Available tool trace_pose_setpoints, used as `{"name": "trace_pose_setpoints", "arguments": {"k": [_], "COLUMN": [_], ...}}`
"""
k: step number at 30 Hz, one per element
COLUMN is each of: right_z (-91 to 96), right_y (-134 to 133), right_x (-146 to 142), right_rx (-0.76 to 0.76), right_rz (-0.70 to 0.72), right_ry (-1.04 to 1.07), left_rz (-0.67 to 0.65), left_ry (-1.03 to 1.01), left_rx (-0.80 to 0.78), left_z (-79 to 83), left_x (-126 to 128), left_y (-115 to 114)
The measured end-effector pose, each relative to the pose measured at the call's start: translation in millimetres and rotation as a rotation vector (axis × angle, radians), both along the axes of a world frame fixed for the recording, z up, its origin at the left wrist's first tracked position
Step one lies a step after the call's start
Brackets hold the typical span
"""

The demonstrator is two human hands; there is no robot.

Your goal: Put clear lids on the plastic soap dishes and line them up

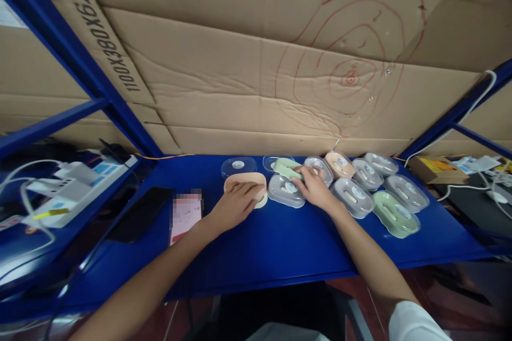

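Pale-green oblong plastic piece point(283, 166) sits pinched in my right hand point(314, 185) near two clear oval lids point(239, 166), apparently unfitted; my left hand point(236, 203) drapes its fingers over a peach oval tray point(240, 178), grip unclear, with lidded plastic boxes point(352, 198) rightward looking finished.

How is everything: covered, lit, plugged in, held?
Front peach dish: uncovered, under left hand
Green piece: held by right hand
Left clear lid: lying flat
Front-right green dish: covered
Back peach dish: covered
Grey dishes: look covered
Phone: screen lit
Power strip: plugs inserted
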State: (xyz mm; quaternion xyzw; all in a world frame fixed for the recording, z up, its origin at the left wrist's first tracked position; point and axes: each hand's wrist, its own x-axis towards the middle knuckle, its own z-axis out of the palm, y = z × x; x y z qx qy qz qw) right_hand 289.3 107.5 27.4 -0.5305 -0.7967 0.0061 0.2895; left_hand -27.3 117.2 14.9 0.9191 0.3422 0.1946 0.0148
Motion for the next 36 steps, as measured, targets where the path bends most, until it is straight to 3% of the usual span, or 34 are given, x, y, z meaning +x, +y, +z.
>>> {"name": "trace_pose_setpoints", "arguments": {"k": [4,8,10,13,15,19,25,28,31,36], "right_z": [1.1,13.6,23.0,31.6,31.0,21.9,13.8,15.2,24.9,40.6], "right_y": [7.5,3.9,-6.4,-24.4,-33.2,-38.8,-22.1,-15.1,-23.0,-65.1], "right_x": [-1.4,-4.9,-7.7,-14.5,-19.5,-22.0,-11.9,-13.2,-19.5,-40.8], "right_rx": [0.004,0.114,0.13,-0.009,-0.071,-0.074,-0.105,-0.017,0.118,-0.114], "right_rz": [-0.047,-0.118,-0.052,0.167,0.204,0.112,0.136,0.114,0.021,0.124], "right_ry": [0.035,0.026,-0.008,-0.131,-0.237,-0.301,-0.213,-0.158,-0.25,-0.511], "left_rz": [-0.001,0.045,0.01,-0.037,-0.027,0.021,0.072,0.077,0.043,0.036], "left_ry": [-0.039,-0.017,0.007,0.046,0.082,0.133,0.076,0.16,0.239,0.181], "left_rx": [0.007,0.051,0.057,0.069,0.085,0.056,-0.084,-0.079,-0.023,0.062], "left_z": [0.4,12.8,19.2,24.3,24.4,21.1,19.1,21.1,22.9,24.0], "left_x": [-6.4,-12.7,-15.2,-17.0,-16.5,-14.6,-16.5,-16.7,-16.0,-14.4], "left_y": [-2.7,-4.9,-8.1,-15.4,-20.0,-23.9,-23.5,-24.6,-25.3,-25.1]}}
